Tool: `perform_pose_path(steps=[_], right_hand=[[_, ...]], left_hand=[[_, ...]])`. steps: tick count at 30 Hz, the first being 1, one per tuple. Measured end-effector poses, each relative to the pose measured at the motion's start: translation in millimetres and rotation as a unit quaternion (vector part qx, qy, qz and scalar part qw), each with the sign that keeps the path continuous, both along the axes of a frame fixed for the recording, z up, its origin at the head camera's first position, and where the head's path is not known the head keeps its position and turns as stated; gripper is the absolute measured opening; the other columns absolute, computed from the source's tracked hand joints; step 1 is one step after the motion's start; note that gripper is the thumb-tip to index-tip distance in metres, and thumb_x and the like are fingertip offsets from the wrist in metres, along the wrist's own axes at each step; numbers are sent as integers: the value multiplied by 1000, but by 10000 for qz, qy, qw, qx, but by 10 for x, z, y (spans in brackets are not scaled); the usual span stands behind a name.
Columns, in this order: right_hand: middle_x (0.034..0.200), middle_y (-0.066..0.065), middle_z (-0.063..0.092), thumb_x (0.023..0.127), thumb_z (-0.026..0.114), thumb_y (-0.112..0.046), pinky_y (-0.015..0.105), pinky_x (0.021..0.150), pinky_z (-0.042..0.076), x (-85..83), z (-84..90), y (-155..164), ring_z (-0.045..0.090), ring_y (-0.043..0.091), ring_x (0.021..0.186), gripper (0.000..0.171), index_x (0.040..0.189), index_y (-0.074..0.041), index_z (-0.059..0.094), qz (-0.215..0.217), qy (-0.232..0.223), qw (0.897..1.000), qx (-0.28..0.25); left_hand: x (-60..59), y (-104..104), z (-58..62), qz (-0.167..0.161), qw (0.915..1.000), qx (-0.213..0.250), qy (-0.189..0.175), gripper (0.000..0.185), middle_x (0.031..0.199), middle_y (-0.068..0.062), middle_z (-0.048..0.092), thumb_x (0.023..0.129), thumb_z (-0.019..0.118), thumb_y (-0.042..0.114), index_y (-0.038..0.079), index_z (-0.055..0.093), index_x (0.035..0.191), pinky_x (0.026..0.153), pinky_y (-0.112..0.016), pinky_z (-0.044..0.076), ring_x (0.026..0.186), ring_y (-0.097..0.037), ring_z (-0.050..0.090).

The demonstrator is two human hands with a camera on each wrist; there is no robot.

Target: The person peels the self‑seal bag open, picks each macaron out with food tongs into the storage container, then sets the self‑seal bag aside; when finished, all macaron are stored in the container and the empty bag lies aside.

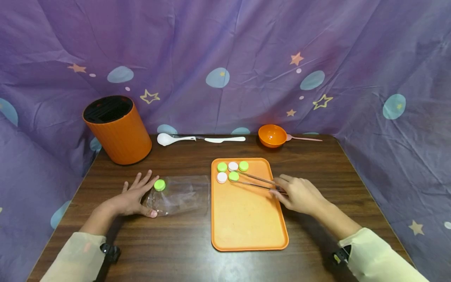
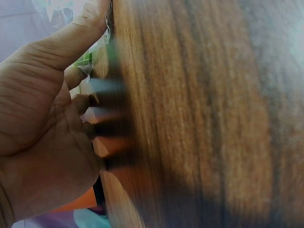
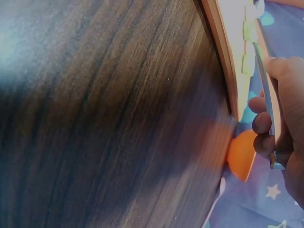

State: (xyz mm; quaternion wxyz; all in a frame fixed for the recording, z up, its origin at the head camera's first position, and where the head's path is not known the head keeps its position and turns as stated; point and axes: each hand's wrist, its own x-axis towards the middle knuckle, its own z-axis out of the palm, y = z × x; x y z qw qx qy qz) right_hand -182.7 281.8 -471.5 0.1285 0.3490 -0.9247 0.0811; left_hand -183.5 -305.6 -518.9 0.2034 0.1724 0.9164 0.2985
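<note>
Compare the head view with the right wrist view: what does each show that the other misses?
Only the head view shows the left hand resting on the clear plastic bag with a green cap, plus the orange canister, the white spoon and the whole row layout of caps. Only the right wrist view shows the fingers curled round the tweezers from close up. Both show the right hand, the orange tray, the caps on the tray and the orange bowl.
</note>
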Motion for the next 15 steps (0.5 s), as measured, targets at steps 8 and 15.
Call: perform_pose_path(steps=[8, 15], right_hand=[[81, -2, 65, 96, 87, -32, 27, 52, 45, -5, 33, -71, 51, 5, 61, 28, 111, -10, 77, 173, 203, 9995, -176], [87, 0, 70, 94, 89, -32, 30, 52, 49, 24, 90, -208, 54, 8, 60, 32, 112, -9, 77, 297, 297, 9990, -176]], left_hand=[[29, 29, 101, 12, 10000, -68, -31, 138, 186, -19, -15, 73, 93, 71, 30, 15, 180, 118, -86, -25, 166, -54, -27], [31, 31, 84, 31, 10000, -42, -64, 138, 186, -18, -16, 73, 92, 72, 30, 15, 180, 118, -85, -26, 167, -54, -27]])
